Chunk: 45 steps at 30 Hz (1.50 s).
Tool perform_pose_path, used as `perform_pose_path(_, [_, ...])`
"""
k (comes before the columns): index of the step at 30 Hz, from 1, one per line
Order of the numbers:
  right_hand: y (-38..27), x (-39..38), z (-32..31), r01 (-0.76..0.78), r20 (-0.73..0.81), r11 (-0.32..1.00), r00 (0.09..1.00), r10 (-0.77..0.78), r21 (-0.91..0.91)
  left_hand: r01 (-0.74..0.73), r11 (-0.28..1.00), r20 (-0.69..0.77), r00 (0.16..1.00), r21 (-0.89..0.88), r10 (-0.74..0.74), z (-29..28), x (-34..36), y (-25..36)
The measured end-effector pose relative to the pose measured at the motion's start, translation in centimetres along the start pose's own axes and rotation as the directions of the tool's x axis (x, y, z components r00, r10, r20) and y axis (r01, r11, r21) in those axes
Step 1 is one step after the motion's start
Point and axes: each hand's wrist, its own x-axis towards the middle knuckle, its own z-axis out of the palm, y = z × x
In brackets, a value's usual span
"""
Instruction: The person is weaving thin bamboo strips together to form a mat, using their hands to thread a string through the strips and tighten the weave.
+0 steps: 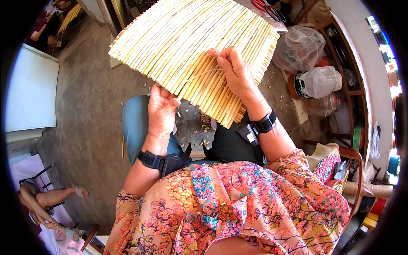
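Note:
A mat of pale yellow reed sticks (191, 38), set side by side, slants across the space above my knees. At its near left edge my left hand (161, 111) is closed, thumb and fingers gripping the end of a stick. Over the near right part of the mat is my right hand (236, 74), thumb and forefinger drawn together and a metal band on one finger. A thin pale thread (203, 74) runs taut over the sticks from near my left hand to my right fingers. Whether a needle is in them is too small to tell.
Red-handled scissors (270, 9) lie beyond the mat. Clear plastic bags (299, 49) and a tub (297, 86) stand at the right beside a wooden shelf (355, 91). Cut stick bits (207, 121) litter the floor. Another person's legs (55, 196) show at the lower left.

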Motion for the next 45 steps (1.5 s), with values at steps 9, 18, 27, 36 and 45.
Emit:
perform_pose_path(9, [-0.3,-0.4,0.9,0.09,-0.021,0.977,0.995,-0.095,-0.191,0.0,0.992,0.049,0.999,0.128,-0.006,-0.4,0.1,0.4])
perform_pose_path(18, [-0.4,0.0,0.8,0.078,0.032,0.988,0.997,-0.074,-0.135,0.018,0.993,0.058,0.998,0.114,-0.025,-0.2,0.2,1.0])
perform_pose_path(27, [-1.0,-0.1,1.2,0.271,0.057,0.907,0.962,-0.268,-0.322,0.061,0.984,0.047,0.996,0.164,-0.07,0.2,0.6,2.0])
perform_pose_path(36, [-1.2,-0.4,1.5,0.264,0.076,0.904,0.964,-0.254,-0.336,0.012,0.995,0.027,1.0,0.1,-0.015,0.1,0.8,1.0])
perform_pose_path(45, [-0.9,-0.4,1.6,0.214,0.037,0.926,0.976,-0.213,-0.311,0.01,1.0,0.0,1.0,0.027,-0.01,0.3,0.8,0.4])
